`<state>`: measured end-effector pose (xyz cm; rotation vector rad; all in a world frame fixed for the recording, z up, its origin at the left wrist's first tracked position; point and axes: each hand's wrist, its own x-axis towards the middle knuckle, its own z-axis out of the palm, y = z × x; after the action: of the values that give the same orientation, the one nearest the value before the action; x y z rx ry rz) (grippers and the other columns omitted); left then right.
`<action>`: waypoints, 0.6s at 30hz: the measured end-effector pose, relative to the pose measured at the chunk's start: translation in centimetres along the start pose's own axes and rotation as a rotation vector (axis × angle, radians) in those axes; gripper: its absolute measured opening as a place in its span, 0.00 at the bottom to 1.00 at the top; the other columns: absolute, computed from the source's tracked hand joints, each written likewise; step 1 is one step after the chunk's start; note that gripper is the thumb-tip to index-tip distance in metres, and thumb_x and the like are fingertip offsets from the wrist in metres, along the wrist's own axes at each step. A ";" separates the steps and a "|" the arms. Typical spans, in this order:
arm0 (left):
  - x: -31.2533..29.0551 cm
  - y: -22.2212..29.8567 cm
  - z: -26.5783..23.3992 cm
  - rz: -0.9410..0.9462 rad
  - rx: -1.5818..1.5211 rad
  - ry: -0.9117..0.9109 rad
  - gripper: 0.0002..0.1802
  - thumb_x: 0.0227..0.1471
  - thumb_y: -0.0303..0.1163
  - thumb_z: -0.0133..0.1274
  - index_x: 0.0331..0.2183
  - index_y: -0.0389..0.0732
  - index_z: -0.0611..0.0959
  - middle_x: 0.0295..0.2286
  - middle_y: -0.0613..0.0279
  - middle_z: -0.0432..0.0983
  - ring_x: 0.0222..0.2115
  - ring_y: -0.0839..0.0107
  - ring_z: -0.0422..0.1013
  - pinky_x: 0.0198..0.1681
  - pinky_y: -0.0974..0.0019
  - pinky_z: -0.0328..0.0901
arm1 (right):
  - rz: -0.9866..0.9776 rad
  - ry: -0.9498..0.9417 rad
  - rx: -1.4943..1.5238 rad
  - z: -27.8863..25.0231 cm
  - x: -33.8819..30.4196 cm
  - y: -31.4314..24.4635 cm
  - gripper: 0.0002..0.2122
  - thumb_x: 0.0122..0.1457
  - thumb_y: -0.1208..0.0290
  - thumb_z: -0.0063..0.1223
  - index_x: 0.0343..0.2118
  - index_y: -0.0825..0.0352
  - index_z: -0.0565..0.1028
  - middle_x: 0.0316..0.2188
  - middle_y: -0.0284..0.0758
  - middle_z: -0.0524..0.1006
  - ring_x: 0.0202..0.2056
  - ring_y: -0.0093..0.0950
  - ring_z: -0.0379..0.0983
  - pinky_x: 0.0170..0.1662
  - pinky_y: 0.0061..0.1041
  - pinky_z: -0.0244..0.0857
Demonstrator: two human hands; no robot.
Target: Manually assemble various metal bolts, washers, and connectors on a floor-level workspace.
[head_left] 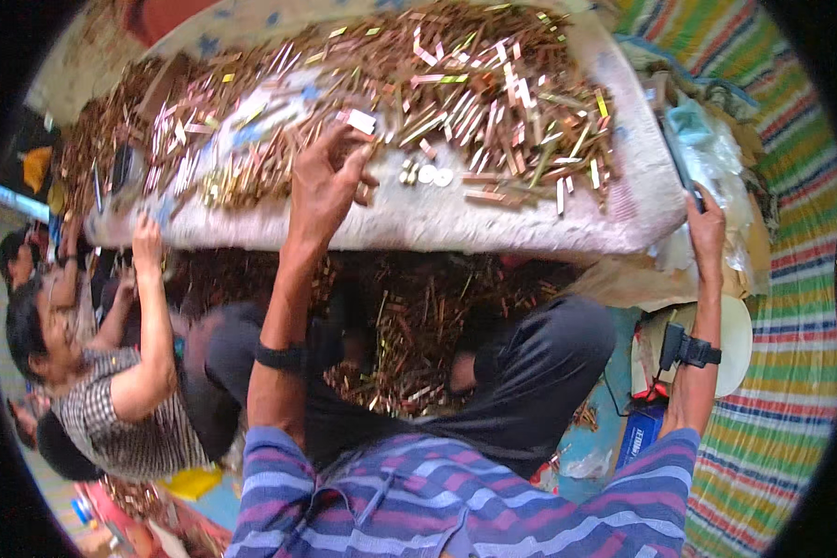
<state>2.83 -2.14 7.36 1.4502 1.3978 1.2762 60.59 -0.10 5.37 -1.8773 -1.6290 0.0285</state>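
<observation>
My left hand (330, 177) is raised over the near part of a cloth-covered table (567, 228), with its fingers curled. A small pale flat strip (359, 121) shows at the fingertips; blur hides whether they grip it. Just right of this hand are several small round shiny pieces (426, 174). Heaps of thin copper-coloured strips (474, 102) cover much of the tabletop. At the table's right edge, my right hand (706, 223) is closed around a long, narrow dark thing (681, 167), whose kind I cannot make out.
Clear plastic bags (716, 153) lie right of the table beside a striped sheet (772, 372). A blue box (640, 435) is by my right forearm. More strips (418, 316) lie below the table between my legs. Another person (126, 391) sits at left, a hand (147, 244) at the table.
</observation>
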 end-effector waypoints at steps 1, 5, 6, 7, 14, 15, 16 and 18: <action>-1.0 0.4 -1.0 -0.003 -0.016 -0.010 0.24 0.58 0.27 0.54 0.54 0.28 0.71 0.42 0.50 0.77 0.25 0.70 0.77 0.18 0.74 0.70 | -0.031 0.020 0.027 0.4 0.3 0.8 0.17 0.62 0.65 0.56 0.51 0.69 0.76 0.37 0.42 0.81 0.37 0.27 0.74 0.45 0.27 0.67; -4.9 0.8 -4.5 -0.032 0.013 0.096 0.20 0.58 0.25 0.53 0.52 0.30 0.75 0.42 0.52 0.78 0.24 0.71 0.77 0.18 0.74 0.69 | 0.110 -0.125 0.043 1.5 1.3 2.9 0.18 0.63 0.64 0.54 0.51 0.71 0.76 0.39 0.41 0.81 0.37 0.25 0.73 0.44 0.26 0.67; -5.8 1.2 -5.2 -0.038 0.033 0.113 0.22 0.57 0.26 0.54 0.52 0.27 0.74 0.41 0.51 0.78 0.25 0.72 0.77 0.18 0.74 0.69 | 0.101 -0.140 0.045 1.7 1.5 3.5 0.18 0.63 0.64 0.54 0.51 0.71 0.76 0.39 0.41 0.81 0.37 0.25 0.73 0.44 0.26 0.67; -6.7 1.5 -6.1 -0.048 0.044 0.133 0.22 0.57 0.26 0.54 0.52 0.27 0.74 0.41 0.51 0.78 0.25 0.72 0.77 0.18 0.74 0.69 | 0.101 -0.159 0.003 2.2 1.5 3.5 0.18 0.63 0.65 0.53 0.51 0.72 0.75 0.40 0.41 0.81 0.38 0.25 0.74 0.45 0.25 0.67; -11.7 1.2 -10.6 -0.177 0.157 0.253 0.23 0.58 0.27 0.54 0.53 0.26 0.73 0.42 0.48 0.78 0.22 0.74 0.75 0.19 0.74 0.68 | 0.024 -0.141 0.023 2.1 1.9 6.6 0.18 0.64 0.66 0.48 0.51 0.75 0.75 0.41 0.42 0.81 0.40 0.26 0.75 0.47 0.26 0.67; -12.2 0.9 -11.0 -0.174 0.148 0.253 0.23 0.58 0.27 0.54 0.53 0.26 0.73 0.42 0.48 0.78 0.22 0.74 0.75 0.19 0.74 0.68 | -0.001 -0.117 0.009 1.6 2.0 6.6 0.19 0.64 0.65 0.48 0.51 0.74 0.75 0.39 0.42 0.82 0.38 0.25 0.75 0.46 0.25 0.67; -12.6 0.2 -11.4 -0.193 0.127 0.250 0.24 0.58 0.27 0.55 0.53 0.26 0.73 0.42 0.47 0.78 0.23 0.74 0.75 0.19 0.74 0.68 | 0.018 -0.114 -0.007 0.9 1.8 6.6 0.18 0.64 0.65 0.48 0.51 0.74 0.75 0.39 0.41 0.82 0.38 0.24 0.75 0.45 0.25 0.67; -13.4 -0.6 -12.0 -0.247 0.099 0.239 0.25 0.58 0.28 0.55 0.54 0.26 0.72 0.43 0.46 0.77 0.22 0.74 0.75 0.19 0.75 0.67 | 0.012 -0.087 -0.060 0.1 1.3 5.7 0.18 0.63 0.65 0.49 0.50 0.73 0.76 0.38 0.41 0.82 0.38 0.25 0.76 0.45 0.26 0.67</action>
<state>-7.74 -16.71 7.45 1.1712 1.7609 1.2647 65.86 0.96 3.09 -1.9557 -1.6939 0.0686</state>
